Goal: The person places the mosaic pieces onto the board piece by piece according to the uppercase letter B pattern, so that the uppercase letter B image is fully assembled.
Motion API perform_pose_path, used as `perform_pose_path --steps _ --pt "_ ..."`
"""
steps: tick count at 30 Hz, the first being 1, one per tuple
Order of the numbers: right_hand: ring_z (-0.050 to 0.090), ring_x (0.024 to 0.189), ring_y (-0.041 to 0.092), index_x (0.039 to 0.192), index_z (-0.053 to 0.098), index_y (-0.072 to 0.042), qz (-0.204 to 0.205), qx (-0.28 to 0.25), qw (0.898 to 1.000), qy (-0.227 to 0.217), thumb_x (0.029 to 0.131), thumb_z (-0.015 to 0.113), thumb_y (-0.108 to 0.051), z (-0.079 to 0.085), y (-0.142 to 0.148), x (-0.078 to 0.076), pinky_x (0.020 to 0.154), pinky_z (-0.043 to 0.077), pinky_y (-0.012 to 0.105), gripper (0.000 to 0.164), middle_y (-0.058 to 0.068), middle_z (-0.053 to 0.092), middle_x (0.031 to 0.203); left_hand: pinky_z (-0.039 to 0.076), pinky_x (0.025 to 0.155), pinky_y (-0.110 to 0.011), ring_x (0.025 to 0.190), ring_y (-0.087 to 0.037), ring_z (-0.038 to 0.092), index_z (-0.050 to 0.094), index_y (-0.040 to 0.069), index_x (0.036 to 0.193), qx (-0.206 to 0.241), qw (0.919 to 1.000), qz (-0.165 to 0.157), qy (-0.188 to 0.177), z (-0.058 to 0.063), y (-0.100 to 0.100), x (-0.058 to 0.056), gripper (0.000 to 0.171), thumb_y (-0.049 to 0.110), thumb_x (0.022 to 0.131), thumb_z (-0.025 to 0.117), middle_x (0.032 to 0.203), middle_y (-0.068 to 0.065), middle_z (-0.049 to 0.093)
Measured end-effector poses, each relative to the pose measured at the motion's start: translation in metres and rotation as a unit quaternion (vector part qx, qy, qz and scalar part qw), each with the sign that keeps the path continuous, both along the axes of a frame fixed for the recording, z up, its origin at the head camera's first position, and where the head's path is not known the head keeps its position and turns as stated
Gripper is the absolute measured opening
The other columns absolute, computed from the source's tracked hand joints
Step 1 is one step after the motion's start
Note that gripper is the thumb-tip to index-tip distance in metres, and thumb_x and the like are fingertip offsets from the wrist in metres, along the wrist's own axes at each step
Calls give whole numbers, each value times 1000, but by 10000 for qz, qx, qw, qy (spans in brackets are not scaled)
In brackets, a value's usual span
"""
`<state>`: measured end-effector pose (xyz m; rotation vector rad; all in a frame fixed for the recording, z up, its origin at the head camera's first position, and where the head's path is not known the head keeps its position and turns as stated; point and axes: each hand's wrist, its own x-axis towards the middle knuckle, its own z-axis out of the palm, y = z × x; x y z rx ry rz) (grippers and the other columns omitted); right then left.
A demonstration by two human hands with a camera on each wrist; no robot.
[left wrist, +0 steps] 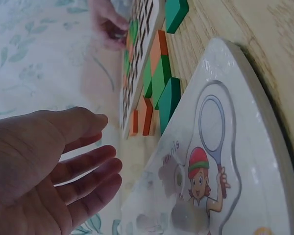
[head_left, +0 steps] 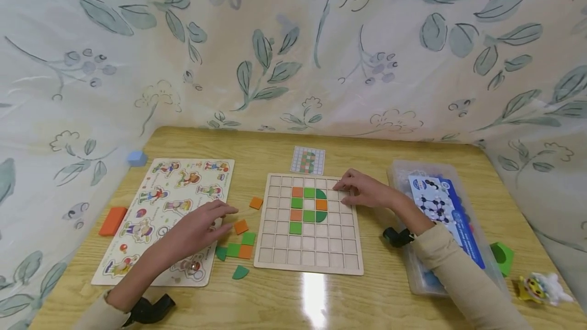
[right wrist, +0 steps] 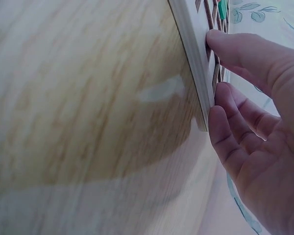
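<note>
A leaf-patterned cloth point(head_left: 316, 90) hangs behind the wooden table point(head_left: 367, 299). Over on the left lies a picture puzzle board point(head_left: 181, 187), partly covered by the left forearm point(head_left: 151, 266); the left wrist view brings up close its tennis player point(left wrist: 198, 181), tiny from the head. At the right, a sleeve point(head_left: 468, 274) crosses a plastic box point(head_left: 437, 167) and covers part of the leaflet point(head_left: 433, 205) on it. Between them sits the square grid board point(head_left: 337, 245), its set tiles point(head_left: 309, 216) shaped like a letter P.

The left hand point(head_left: 199, 227) is over the puzzle board, relaxed; only its own wrist view shows the palm, with nothing in it. The right hand point(head_left: 362, 190) is at the grid board's right edge, fingers loosely bent, gripping nothing that I can see. From the head I see its back; the right wrist view shows the thumb over the grid and fingertips by the rim.

A toy figure point(head_left: 541, 289) lies far right, a pattern card point(head_left: 308, 161) just beyond the grid board, a red-orange block point(head_left: 112, 221) beside the puzzle, and loose tiles point(head_left: 233, 250) between the two boards.
</note>
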<state>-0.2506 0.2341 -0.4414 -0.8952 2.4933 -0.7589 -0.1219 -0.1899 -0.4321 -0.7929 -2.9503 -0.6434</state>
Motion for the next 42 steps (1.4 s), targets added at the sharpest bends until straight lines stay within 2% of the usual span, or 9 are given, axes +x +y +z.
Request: perform_pose_path --steps 6,10,13,16,22,29,34,42 --pt "48 92 18 122 66 -11 1 -5 10000 -17 89 70 -15 -1 1 1 76 43 25 34 8 51 109 51 71 -27 93 -16 63 65 11 122 131 9997 -38 -185 1 0 3 32 19 91 67 117 -5 65" --pt "49 92 18 122 65 -11 37 -17 10000 8 89 70 -16 -1 1 0 77 43 25 34 8 51 110 49 71 -25 92 -14 61 64 11 124 365 9976 -36 -581 1 0 7 33 20 93 65 116 -4 64" --pt "49 93 18 123 65 -11 47 -16 10000 26 90 69 -16 -1 1 0 77 44 25 34 8 51 110 49 72 -25 90 -8 59 63 13 125 493 9954 -19 -816 -2 -1 11 33 22 94 64 117 -2 64" --pt "49 93 17 122 65 -11 61 -13 10000 46 90 69 -16 -1 1 -1 77 44 25 33 8 51 109 49 70 -23 84 -3 55 63 13 125 587 9943 -58 -891 -6 -2 14 32 21 94 64 117 0 64" --pt "49 93 17 122 65 -11 76 -37 10000 18 90 69 -15 0 1 -1 76 43 25 33 8 51 110 49 69 -22 83 -4 54 63 12 124 661 9943 -209 -813 -11 -2 17 32 17 92 66 111 1 63" --pt "50 94 18 122 65 -10 61 -78 9999 -27 90 69 -14 1 1 1 76 43 24 33 8 50 109 48 71 -22 86 -4 53 66 15 120 653 9963 -257 -499 -14 2 12 28 16 92 66 113 3 62" --pt "50 95 18 122 65 -10 87 -80 9999 6 90 68 -14 0 0 1 76 43 24 33 8 51 109 48 72 -23 88 -4 56 67 19 120 463 9977 -298 -382 -18 8 6 27 17 92 66 116 4 61" --pt "50 94 18 122 65 -9 68 -42 10000 33 90 69 -14 1 0 1 76 42 25 33 9 51 109 47 73 -27 92 -13 58 68 17 121 50 9988 -431 -207 -18 14 0 29 14 92 66 115 -2 61"
